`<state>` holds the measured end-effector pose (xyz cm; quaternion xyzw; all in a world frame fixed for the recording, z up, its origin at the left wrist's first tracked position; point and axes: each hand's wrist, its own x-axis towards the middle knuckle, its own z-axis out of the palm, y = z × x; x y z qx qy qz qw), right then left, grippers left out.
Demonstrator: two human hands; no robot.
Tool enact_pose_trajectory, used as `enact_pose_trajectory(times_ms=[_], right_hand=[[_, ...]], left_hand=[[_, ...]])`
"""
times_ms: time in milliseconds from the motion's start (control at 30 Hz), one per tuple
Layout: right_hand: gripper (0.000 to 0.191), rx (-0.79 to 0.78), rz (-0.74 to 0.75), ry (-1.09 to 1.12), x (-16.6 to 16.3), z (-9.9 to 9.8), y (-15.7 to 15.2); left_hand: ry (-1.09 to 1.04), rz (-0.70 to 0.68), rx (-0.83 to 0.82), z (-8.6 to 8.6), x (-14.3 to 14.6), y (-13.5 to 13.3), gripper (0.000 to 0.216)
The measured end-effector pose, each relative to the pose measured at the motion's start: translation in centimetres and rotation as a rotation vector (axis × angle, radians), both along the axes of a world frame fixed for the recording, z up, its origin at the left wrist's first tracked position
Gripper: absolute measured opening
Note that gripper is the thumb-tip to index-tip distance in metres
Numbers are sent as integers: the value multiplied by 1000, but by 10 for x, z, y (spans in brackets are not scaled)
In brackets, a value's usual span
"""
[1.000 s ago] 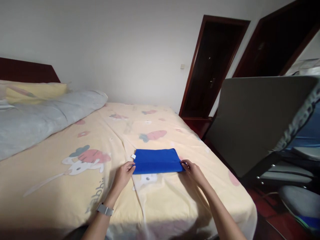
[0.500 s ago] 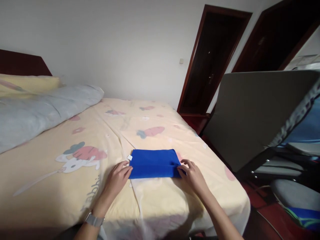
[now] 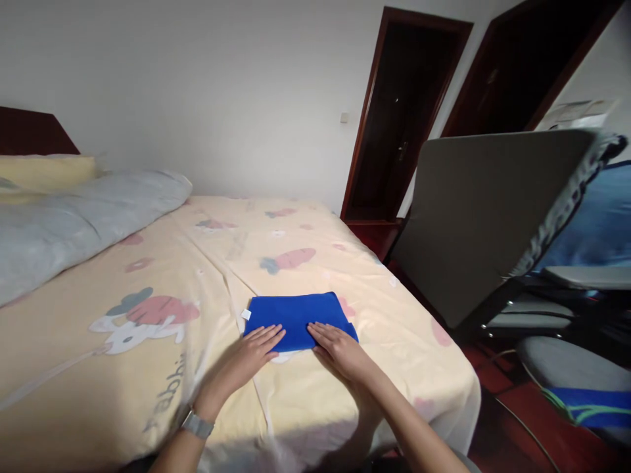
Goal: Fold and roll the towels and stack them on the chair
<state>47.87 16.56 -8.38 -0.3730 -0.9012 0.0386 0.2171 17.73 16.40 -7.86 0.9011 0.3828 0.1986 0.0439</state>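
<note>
A folded blue cloth (image 3: 296, 312) with a small white tag at its left edge lies flat on the bed (image 3: 394, 368). My left hand (image 3: 259, 348) rests palm down over the cloth's near left part, its fingers stretched out. On the near right part lies my right hand (image 3: 338, 348), also flat with fingers extended. A grey watch (image 3: 198, 425) is on my left wrist. Neither hand grips the cloth; both touch its upper face.
A rolled grey quilt (image 3: 98, 210) and a yellow pillow (image 3: 49, 174) lie at the left. Right of the bed stand a tilted grey panel (image 3: 493, 210) and a grey seat (image 3: 576, 368). A dark door (image 3: 409, 118) is set in the back wall.
Both hands have let go of the cloth's side edges and moved inward, now flat on top of it. The view has turned slightly to the right.
</note>
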Motion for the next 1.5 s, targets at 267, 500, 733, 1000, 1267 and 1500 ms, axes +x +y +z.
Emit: enact_pose_trajectory(times_ms=[267, 500, 733, 1000, 1267, 1500], right_hand=[[49, -148, -89, 155, 56, 0, -1], [45, -354, -124, 251, 67, 8, 7], [59, -213, -82, 78, 53, 23, 2], [52, -137, 40, 7, 3, 17, 7], [48, -65, -11, 84, 29, 19, -8], [52, -75, -45, 43, 29, 16, 0]], left_hand=[[-127, 87, -223, 6, -38, -3, 48], [-224, 121, -333, 11, -53, -2, 45], [-147, 202, -117, 19, -39, 1, 48], [-25, 22, -62, 19, -3, -6, 58], [96, -30, 118, -5, -17, -11, 60], [191, 62, 140, -6, -14, -13, 67]])
